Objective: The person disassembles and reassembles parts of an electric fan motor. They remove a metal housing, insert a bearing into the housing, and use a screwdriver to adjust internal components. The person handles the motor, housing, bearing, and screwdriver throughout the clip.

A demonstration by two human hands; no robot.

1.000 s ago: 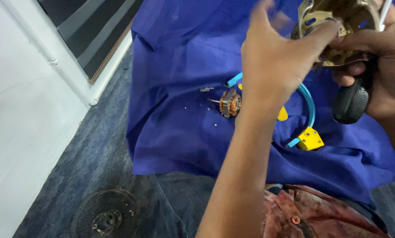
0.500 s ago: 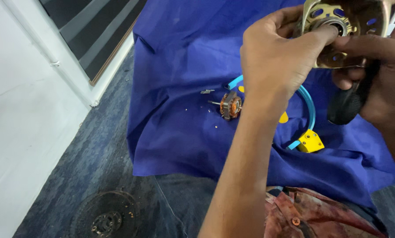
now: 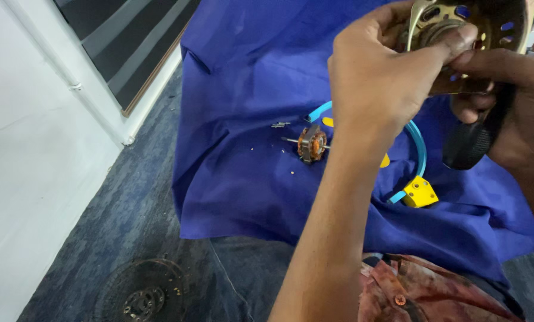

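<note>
My left hand (image 3: 377, 80) is raised at the upper right and grips a round brass-coloured metal housing (image 3: 487, 30) with holes in its face, my thumb pressed on its centre hub. My right hand (image 3: 520, 101) steadies the housing from the right and below, and also clasps a black tool handle (image 3: 472, 140) that points downward. Below the hands, on a blue cloth (image 3: 243, 179), lie a small motor rotor (image 3: 311, 143) with copper windings, a curved blue tube (image 3: 421, 149) and a yellow block (image 3: 420, 192).
A few small screws (image 3: 280, 124) lie on the cloth left of the rotor. A dark round grille (image 3: 142, 295) rests on the grey-blue carpet at the lower left. A white wall (image 3: 34, 149) runs along the left. My lap shows at the bottom.
My left hand's fingers, spread a second ago, have closed on the housing. The housing has turned so that its holed face shows more fully. The things on the cloth have not moved.
</note>
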